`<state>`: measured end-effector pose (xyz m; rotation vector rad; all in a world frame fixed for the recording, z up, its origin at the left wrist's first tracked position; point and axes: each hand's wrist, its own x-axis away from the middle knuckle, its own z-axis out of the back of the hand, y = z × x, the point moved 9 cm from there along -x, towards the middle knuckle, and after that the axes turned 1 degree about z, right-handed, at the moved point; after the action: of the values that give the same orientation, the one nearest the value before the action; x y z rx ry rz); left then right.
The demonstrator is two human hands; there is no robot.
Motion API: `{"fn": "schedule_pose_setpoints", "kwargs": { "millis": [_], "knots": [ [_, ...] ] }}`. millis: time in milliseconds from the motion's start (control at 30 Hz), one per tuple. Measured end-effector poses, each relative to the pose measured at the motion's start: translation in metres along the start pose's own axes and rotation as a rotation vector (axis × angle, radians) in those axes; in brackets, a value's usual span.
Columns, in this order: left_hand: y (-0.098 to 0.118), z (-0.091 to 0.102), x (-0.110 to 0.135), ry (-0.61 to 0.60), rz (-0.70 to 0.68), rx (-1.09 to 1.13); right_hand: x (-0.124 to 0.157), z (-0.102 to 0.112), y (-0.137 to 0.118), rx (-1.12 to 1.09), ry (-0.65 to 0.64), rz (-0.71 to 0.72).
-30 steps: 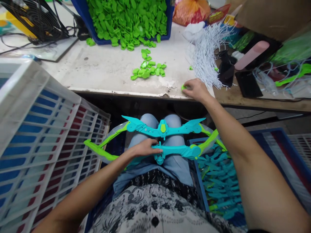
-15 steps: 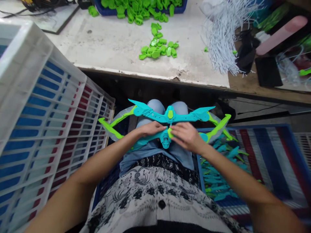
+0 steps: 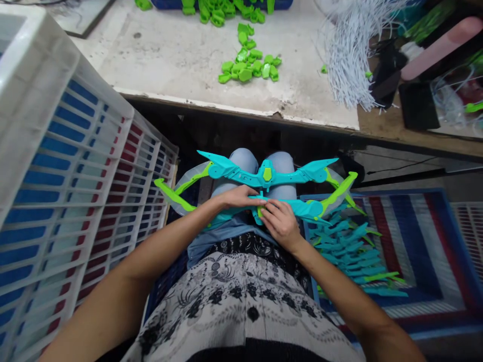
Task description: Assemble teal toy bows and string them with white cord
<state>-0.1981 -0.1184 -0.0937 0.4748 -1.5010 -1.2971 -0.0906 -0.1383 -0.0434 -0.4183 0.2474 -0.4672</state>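
Note:
Two turquoise and lime-green plastic toy bows lie across my lap. The farther toy bow [image 3: 290, 178] has a green piece [image 3: 267, 174] in its middle. My left hand [image 3: 238, 196] is closed around the nearer toy bow [image 3: 302, 208], just left of its centre. At that centre my right hand [image 3: 281, 223] has its fingers bent over a small green plastic piece [image 3: 260, 212], pressed against the bow. The fingers partly hide this piece, so how it sits cannot be made out.
Loose green pieces [image 3: 245, 68] lie on the worn white table [image 3: 181, 65], before a blue tray [image 3: 166, 4] of more. White strings [image 3: 349, 60] hang at its right. A white crate [image 3: 83, 166] stands at my left; a striped blue-rimmed crate [image 3: 407, 241] with turquoise parts is at my right.
My right hand has moved slightly down and inward, bringing the green piece onto the nearer bow's centre, which was bare before. My left hand stays on the bow.

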Motion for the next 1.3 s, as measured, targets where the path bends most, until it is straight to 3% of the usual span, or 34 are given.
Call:
{"fn": "schedule_pose_setpoints", "kwargs": {
  "millis": [133,267,367,533,667,733,800,867,933,1033,1100,1200,1300],
  "knots": [
    [-0.003,-0.002,-0.001,-0.023,0.011,-0.041,0.003,-0.001,-0.001,-0.042,-0.045,0.003],
    [-0.004,-0.003,-0.005,-0.015,-0.017,-0.122,0.000,0.008,0.020,-0.073,0.087,-0.228],
    [-0.006,-0.002,-0.007,0.000,-0.009,-0.145,-0.005,-0.001,0.029,-0.088,0.048,-0.324],
    [0.001,0.000,-0.002,0.066,-0.030,-0.285,-0.006,-0.008,0.027,0.003,-0.015,-0.306],
    [0.017,-0.013,0.020,0.072,-0.013,-0.417,-0.014,0.003,0.021,-0.200,-0.261,-0.130],
    [0.030,-0.024,0.035,0.102,-0.061,-0.523,-0.037,0.033,0.029,-0.315,-0.251,-0.081],
    [0.041,-0.035,0.049,0.177,-0.135,-0.665,-0.078,0.078,0.053,-0.271,-0.040,-0.113],
    [0.043,-0.044,0.058,0.268,-0.185,-0.786,-0.129,0.119,0.080,-0.093,0.199,-0.158],
    [0.034,-0.049,0.062,0.339,-0.167,-0.839,-0.186,0.138,0.103,0.056,0.302,-0.186],
    [0.012,-0.049,0.059,0.358,-0.066,-0.791,-0.261,0.138,0.139,0.179,0.317,-0.288],
    [0.004,-0.048,0.057,0.316,-0.029,-0.715,-0.295,0.132,0.155,0.225,0.315,-0.354],
    [0.003,-0.042,0.052,0.253,-0.006,-0.596,-0.324,0.121,0.163,0.274,0.262,-0.373],
    [0.004,-0.035,0.047,0.227,0.018,-0.552,-0.333,0.116,0.166,0.300,0.195,-0.356]
  ]
}}
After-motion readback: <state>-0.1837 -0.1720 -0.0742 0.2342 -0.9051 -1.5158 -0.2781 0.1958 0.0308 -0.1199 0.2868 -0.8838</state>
